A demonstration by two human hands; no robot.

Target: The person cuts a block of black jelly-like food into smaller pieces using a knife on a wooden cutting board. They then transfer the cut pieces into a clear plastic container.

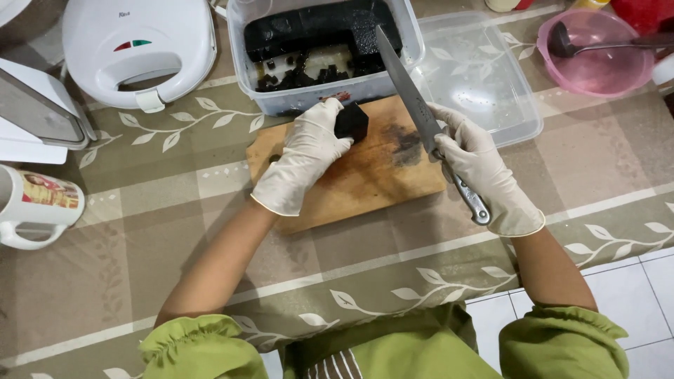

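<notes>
A wooden cutting board (pixel 365 179) lies on a patterned mat. My left hand (pixel 303 156), in a white glove, holds a black jelly block (pixel 351 122) at the board's far edge. My right hand (pixel 481 172), also gloved, grips a long kitchen knife (pixel 411 95) by its metal handle. The blade points away from me, over the rim of a clear plastic tub (pixel 414 52). The tub holds a large black slab and several small black cubes in dark liquid.
A clear lid (pixel 484 77) lies right of the tub. A pink bowl (pixel 597 56) with a ladle sits at the far right. A white sandwich maker (pixel 140 45) stands at the far left, a mug (pixel 35 203) at the left edge.
</notes>
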